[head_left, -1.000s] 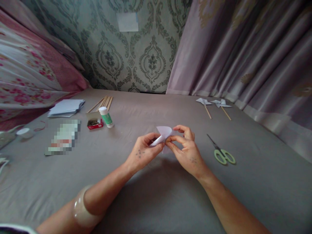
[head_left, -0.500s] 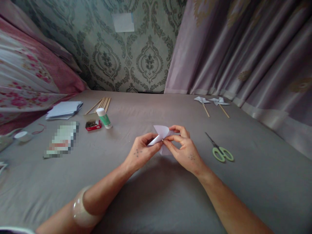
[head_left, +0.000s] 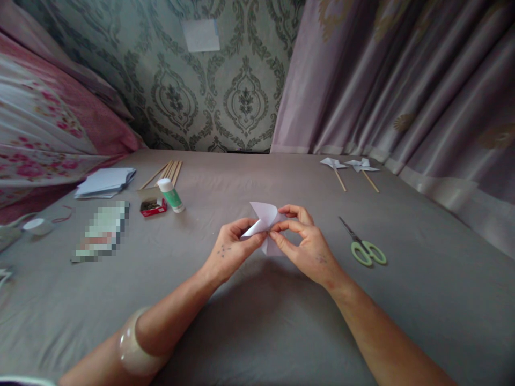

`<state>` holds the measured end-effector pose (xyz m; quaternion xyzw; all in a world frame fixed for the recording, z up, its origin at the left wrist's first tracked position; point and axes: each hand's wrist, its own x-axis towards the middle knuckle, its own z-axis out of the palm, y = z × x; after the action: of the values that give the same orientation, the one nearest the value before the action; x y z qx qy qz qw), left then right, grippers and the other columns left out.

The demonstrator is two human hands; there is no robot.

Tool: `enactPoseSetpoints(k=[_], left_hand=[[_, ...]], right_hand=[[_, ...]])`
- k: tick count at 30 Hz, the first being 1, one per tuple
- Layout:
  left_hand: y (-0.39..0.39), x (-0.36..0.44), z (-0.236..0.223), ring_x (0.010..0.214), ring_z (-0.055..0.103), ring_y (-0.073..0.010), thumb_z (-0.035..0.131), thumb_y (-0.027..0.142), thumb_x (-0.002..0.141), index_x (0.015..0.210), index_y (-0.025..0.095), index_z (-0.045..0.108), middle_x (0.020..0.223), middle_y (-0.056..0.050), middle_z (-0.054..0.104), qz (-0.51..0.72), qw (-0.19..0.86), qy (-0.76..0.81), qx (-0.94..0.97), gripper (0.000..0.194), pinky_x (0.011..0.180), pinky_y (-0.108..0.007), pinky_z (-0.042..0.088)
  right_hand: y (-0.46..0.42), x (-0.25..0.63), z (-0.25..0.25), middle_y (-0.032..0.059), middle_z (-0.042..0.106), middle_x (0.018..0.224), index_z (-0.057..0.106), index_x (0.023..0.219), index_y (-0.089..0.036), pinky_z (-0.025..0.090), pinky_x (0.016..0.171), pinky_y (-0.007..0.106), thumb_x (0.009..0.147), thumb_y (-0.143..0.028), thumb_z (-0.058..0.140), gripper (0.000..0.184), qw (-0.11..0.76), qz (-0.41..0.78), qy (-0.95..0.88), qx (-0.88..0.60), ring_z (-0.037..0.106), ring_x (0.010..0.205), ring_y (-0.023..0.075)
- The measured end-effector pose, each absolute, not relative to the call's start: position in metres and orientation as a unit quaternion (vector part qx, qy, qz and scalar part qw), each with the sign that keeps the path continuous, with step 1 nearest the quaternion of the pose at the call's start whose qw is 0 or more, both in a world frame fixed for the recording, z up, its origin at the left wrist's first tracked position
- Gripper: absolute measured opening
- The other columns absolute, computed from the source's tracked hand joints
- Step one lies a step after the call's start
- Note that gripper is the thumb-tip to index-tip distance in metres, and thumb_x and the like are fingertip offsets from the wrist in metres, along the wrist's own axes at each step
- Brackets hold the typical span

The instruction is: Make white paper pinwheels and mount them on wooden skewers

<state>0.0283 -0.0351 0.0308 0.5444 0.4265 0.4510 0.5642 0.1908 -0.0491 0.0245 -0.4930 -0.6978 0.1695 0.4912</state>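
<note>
Left hand point(head_left: 232, 247) and right hand point(head_left: 309, 245) pinch the curled paper point(head_left: 266, 213); pinwheels point(head_left: 364, 164), two o'clock. I judge a slack pinch could let its corners, poorly seen here, spring open.

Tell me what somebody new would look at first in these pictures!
Probably the person's hands, in the middle, holding folded white paper between them. Next might come the green-handled scissors lying to the right of the hands, and two white pinwheels on sticks further back on the right. The pink flowered cloth on the left could catch the eye too.
</note>
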Motion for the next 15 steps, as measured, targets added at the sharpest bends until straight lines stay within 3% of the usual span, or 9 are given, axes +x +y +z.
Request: enactPoseSetpoints(k=[15], left_hand=[[-0.0366,0.0269,0.032,0.068,0.055,-0.0135,0.072,0.035,0.066,0.083,0.014,0.072,0.076,-0.002,0.066,0.466,0.545,0.429,0.55,0.028,0.066,-0.024,0.043]], right_hand=[[-0.0493,0.1964,0.0264,0.0064,0.051,0.115,0.069,0.079,-0.026,0.041,0.098,0.047,0.081,-0.028,0.063,0.007,0.472,0.118,-0.734,-0.474,0.048,0.113,0.0244]])
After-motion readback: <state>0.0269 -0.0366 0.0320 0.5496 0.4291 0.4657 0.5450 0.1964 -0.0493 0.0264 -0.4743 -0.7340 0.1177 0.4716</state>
